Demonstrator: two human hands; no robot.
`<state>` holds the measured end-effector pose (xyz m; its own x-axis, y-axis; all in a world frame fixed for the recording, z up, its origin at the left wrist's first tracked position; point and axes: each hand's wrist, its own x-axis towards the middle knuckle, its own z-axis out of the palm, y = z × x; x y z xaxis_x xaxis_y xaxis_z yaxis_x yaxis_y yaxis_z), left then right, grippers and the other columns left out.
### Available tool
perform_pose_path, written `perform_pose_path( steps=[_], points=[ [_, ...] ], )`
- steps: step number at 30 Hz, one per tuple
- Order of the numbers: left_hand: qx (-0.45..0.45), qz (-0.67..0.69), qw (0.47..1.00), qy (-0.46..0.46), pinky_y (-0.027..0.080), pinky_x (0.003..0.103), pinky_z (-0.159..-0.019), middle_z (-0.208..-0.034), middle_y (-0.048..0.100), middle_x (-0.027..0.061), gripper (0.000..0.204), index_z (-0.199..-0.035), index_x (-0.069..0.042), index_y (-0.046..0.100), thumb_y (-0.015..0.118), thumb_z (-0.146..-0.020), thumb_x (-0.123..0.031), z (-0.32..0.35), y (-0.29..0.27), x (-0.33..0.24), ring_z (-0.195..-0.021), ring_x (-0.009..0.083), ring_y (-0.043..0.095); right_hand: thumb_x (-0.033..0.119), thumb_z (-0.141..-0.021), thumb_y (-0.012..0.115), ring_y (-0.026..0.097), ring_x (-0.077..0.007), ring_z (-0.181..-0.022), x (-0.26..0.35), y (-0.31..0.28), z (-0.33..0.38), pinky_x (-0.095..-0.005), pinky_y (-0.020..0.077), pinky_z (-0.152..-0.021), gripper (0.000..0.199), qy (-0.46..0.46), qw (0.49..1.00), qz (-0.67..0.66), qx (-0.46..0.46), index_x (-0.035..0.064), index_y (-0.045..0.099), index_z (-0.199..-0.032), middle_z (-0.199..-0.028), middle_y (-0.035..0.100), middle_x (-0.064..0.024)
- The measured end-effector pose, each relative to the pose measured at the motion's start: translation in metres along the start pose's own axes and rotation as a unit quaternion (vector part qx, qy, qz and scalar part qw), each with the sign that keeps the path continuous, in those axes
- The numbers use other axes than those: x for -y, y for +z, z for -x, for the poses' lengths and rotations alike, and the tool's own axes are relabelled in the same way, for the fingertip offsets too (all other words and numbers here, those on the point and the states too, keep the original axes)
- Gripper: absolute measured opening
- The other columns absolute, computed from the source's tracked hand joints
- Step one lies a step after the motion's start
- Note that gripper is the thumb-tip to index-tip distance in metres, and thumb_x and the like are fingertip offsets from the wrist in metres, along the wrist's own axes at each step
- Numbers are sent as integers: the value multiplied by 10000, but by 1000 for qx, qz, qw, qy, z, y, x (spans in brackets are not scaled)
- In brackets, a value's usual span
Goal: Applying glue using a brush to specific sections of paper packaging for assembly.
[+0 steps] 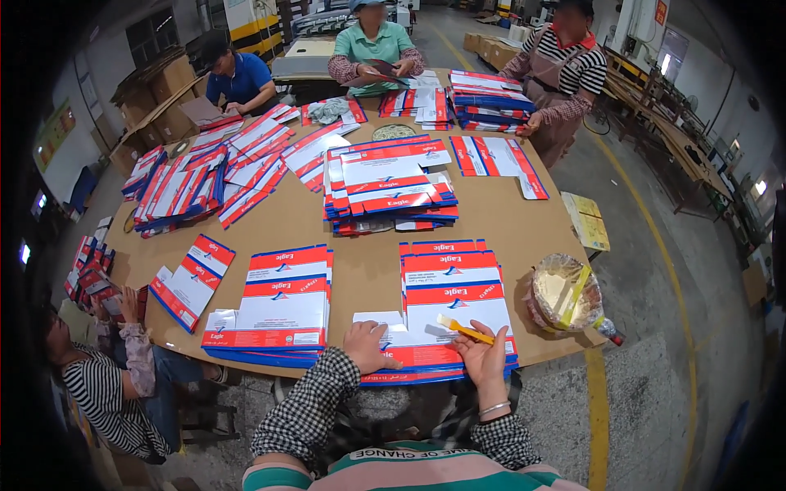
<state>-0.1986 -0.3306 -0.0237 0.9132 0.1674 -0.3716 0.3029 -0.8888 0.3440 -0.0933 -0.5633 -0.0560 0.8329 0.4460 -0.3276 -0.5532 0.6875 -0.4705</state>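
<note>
Flat printed cartons [458, 319] in red, white and blue lie overlapped in a stack right in front of me. My left hand [368, 347] rests on the stack's left part, palm down with the fingers laid out, holding nothing. In my right hand [483, 357], palm turned up over the same stack's right side, is a small yellow-handled brush [465, 329] with a pale tip pointing left. The fingers curl loosely round its handle. To the right of that hand stands a plastic-lined tub [565, 282] of cream-coloured paste, a yellow strip across its top.
Another carton stack [282, 303] lies to my left, beside a loose carton [194, 282]. A taller pile [389, 184] occupies the table's middle. Several co-workers handle cartons around the brown table [360, 270]. A bottle [608, 331] with a red cap is by the tub.
</note>
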Motion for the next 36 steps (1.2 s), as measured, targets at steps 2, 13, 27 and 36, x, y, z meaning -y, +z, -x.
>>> perform_pose_path(
  steps=[2,13,27,36],
  points=[
    [0,-4,1000,2,231,416,-1037,-1299,387,174,944,-1285,-24,416,707,-597,-601,-1,0,-1,-1224,309,304,594,-896,225,583,-306,-817,1,0,0,-447,486,-802,719,0,1000,-2,3,-45,501,-1075,-972,563,-240],
    [50,-12,999,-6,267,404,-1033,-1289,382,205,1020,-1311,-7,373,712,-571,-620,-3,-2,1,-1223,324,316,592,-899,198,579,-304,-838,-3,-9,4,-428,471,-820,735,9,999,5,38,-53,479,-1108,-974,567,-233],
    [33,20,999,5,267,409,-1035,-1304,359,212,1029,-1312,-3,371,706,-572,-635,-8,0,7,-1235,330,295,572,-907,227,574,-292,-828,1,2,1,-413,483,-813,701,8,1000,2,14,-55,472,-1104,-958,553,-219],
    [52,27,998,-15,255,417,-1045,-1330,330,211,1023,-1328,-13,350,707,-587,-621,-6,-3,1,-1261,329,266,583,-905,183,577,-281,-840,2,2,4,-410,475,-816,720,7,1000,15,15,-44,483,-1094,-976,562,-212]
  ],
)
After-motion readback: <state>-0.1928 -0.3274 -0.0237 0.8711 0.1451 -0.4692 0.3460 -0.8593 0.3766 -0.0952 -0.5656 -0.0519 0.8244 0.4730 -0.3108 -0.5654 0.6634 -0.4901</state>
